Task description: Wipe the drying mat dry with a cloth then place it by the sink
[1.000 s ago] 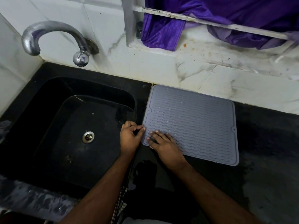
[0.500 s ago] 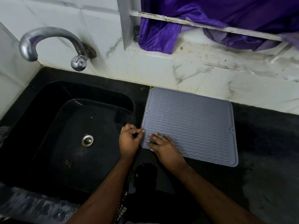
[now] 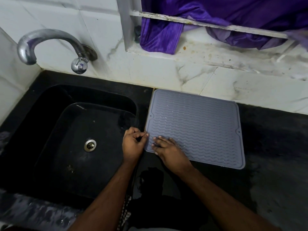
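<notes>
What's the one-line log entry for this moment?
mat: flat on counter beside sink | left hand: pinching mat's near-left edge | right hand: flat on mat | cloth: not seen in hands

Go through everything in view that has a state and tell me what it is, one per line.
Drying mat: flat on the counter, right beside the sink.
Left hand: pinching the mat's near left edge.
Right hand: open, fingers pressed on the mat.
Tap: no water running.
Sink: nothing in it, drain open.
Purple cloth: draped over the window ledge.
</notes>
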A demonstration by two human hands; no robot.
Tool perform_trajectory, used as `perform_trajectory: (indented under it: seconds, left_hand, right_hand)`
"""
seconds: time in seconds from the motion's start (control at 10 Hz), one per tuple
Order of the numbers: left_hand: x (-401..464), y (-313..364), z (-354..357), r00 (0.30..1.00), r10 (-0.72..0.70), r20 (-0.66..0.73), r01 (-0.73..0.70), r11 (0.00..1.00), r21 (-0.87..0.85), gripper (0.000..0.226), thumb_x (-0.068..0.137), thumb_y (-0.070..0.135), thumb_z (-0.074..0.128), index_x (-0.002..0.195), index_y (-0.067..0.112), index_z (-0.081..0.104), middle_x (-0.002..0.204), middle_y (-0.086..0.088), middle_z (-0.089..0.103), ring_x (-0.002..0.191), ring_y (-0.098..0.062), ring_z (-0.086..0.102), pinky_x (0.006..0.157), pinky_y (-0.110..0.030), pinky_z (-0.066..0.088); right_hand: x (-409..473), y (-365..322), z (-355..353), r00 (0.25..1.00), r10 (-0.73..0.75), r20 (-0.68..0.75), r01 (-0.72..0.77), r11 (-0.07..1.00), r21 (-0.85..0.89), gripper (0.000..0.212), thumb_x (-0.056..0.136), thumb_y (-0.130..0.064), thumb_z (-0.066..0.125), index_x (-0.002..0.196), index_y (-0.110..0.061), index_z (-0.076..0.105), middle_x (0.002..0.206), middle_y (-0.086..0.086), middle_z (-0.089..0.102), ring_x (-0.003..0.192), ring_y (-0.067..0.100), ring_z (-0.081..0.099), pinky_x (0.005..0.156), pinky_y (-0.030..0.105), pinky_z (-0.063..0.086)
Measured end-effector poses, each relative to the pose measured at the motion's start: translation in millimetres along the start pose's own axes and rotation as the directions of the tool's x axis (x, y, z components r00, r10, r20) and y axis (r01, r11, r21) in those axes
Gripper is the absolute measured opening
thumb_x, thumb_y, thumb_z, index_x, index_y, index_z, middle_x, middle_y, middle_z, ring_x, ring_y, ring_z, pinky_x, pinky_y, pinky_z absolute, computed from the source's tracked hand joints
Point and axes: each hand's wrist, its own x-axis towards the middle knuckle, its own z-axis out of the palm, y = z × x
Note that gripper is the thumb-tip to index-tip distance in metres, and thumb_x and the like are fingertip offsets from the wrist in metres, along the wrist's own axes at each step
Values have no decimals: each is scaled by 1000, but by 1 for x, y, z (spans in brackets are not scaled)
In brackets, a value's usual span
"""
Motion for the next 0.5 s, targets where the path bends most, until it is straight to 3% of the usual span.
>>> perform_trajectory:
  seconds: [0.3,0.4,0.5]
  left_hand:
    - [-2,1,-2,1000,-21,-9,21,999,-48,2,86,19,79,86,18,81,80,6,58,85,-12,57,77,-24,48]
    - [-3,3,-6,999,-21,-24,19,997,-69,7,91,23,73,89,20,79,84,5,58,88,-13,58,82,-35,52]
    - [-9,12,-6,998,48,-44,-45,997,68,25,93,38,67,108,20,76,93,3,57,94,-15,54,88,-39,50]
  right_hand:
    - [-3,-7,-12,1000,4,27,-5,998,55,39,103,-17,47,140,-19,55,158,2,38,149,19,28,121,41,14]
    - [-11,-9,-20,998,-25,-65,29,997,74,39,101,-16,48,139,-18,57,153,3,47,144,19,38,121,34,16]
    - [-20,-14,-36,991,65,-119,-49,990,130,41,102,-18,45,142,-16,53,149,4,51,138,19,45,117,31,22]
